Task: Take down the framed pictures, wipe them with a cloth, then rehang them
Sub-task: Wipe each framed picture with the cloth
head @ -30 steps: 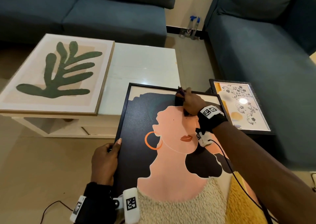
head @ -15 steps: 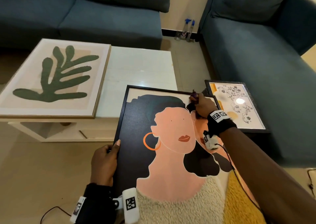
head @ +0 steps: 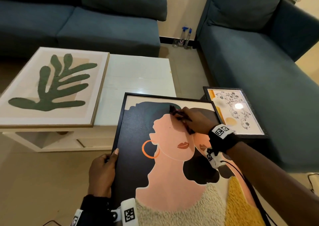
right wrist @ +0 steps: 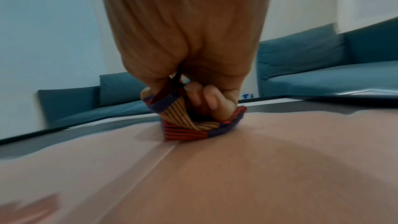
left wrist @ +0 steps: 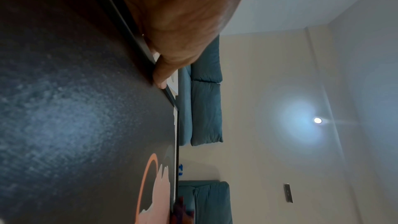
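A black-framed picture of a woman's profile [head: 155, 156] is tilted up in front of me. My left hand [head: 103, 170] grips its left frame edge, thumb on the front [left wrist: 160, 81]. My right hand [head: 191, 117] holds a bunched striped cloth [head: 179, 117] and presses it on the glass near the top, over the forehead. In the right wrist view the fingers curl round the red, blue and yellow cloth [right wrist: 193, 122]. A wood-framed green leaf picture [head: 51, 87] lies on the white table [head: 138, 77]. A small black-framed floral picture [head: 236, 111] lies at the right.
Blue sofas stand behind the table [head: 103, 27] and along the right [head: 259, 61]. Two spray bottles [head: 184, 37] stand on the floor in the corner between them. A cable runs from my right wrist down over the picture.
My right hand swept the cloth right along the picture's top, then back left and slightly down onto the forehead area. The left hand has kept its grip on the frame.
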